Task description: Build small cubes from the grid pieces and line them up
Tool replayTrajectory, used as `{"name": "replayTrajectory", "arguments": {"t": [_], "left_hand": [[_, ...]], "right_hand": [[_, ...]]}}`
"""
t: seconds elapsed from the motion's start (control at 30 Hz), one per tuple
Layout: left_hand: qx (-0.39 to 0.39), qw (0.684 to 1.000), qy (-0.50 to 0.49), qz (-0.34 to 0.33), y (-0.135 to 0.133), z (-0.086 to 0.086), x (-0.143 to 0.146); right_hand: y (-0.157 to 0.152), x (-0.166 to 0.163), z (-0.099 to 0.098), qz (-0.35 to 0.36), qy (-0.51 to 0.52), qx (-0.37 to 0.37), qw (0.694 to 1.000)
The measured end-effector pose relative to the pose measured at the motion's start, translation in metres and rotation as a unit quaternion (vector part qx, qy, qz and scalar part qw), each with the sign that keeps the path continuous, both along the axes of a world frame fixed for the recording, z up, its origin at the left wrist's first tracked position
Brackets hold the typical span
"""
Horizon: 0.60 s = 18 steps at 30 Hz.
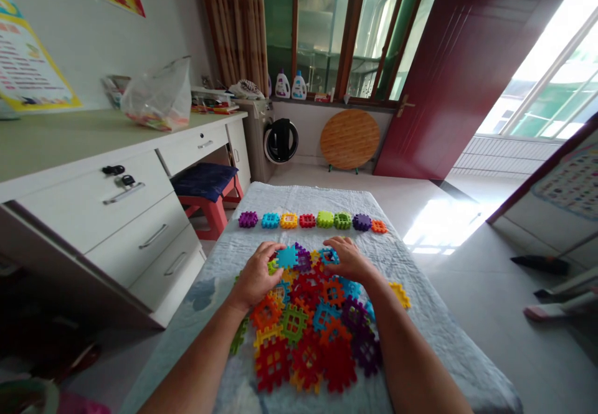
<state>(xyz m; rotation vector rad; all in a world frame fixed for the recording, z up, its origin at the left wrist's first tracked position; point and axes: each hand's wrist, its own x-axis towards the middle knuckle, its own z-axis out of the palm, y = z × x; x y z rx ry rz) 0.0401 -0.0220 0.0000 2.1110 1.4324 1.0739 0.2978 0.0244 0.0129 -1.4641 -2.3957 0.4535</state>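
A heap of coloured plastic interlocking tiles (308,327) lies on a pale cloth-covered table (420,333) in front of me. My left hand (256,276) rests on the heap's far left side, its fingers pinched on a light blue tile (286,256). My right hand (346,258) lies on the heap's far right side, fingers curled on another blue tile (328,254). Beyond both hands a straight row of tiles (312,220) stretches across the cloth, purple at the left and orange at the right.
A white desk with drawers (121,208) runs along the left, a plastic bag (156,98) on top. A red stool with a blue cushion (208,193) stands beside it. A round wooden tabletop (349,139) leans on the far wall. A lone yellow tile (400,294) lies at right.
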Motion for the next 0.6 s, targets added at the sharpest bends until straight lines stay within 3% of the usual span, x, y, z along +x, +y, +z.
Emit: {"name": "replayTrajectory", "arguments": {"t": [0.1,0.23,0.4,0.5,0.6], "left_hand": [[-0.005,1.000,-0.009,0.000,-0.001,0.002,0.001],[-0.007,1.000,-0.029,-0.006,-0.003,0.006,0.003],[-0.038,0.996,-0.071,-0.038,-0.005,0.008,0.007],[-0.085,0.985,-0.139,-0.057,-0.006,0.007,0.010],[-0.169,0.952,-0.244,-0.072,-0.006,0.006,0.013]], "right_hand": [[0.001,0.000,-0.001,-0.001,-0.016,-0.017,1.000],[0.000,-0.007,0.002,-0.004,0.042,0.032,0.999],[-0.010,-0.033,0.006,0.101,0.158,0.051,0.981],[-0.016,-0.050,0.005,0.140,0.174,0.057,0.973],[-0.017,-0.058,0.003,0.148,0.153,0.072,0.974]]}}
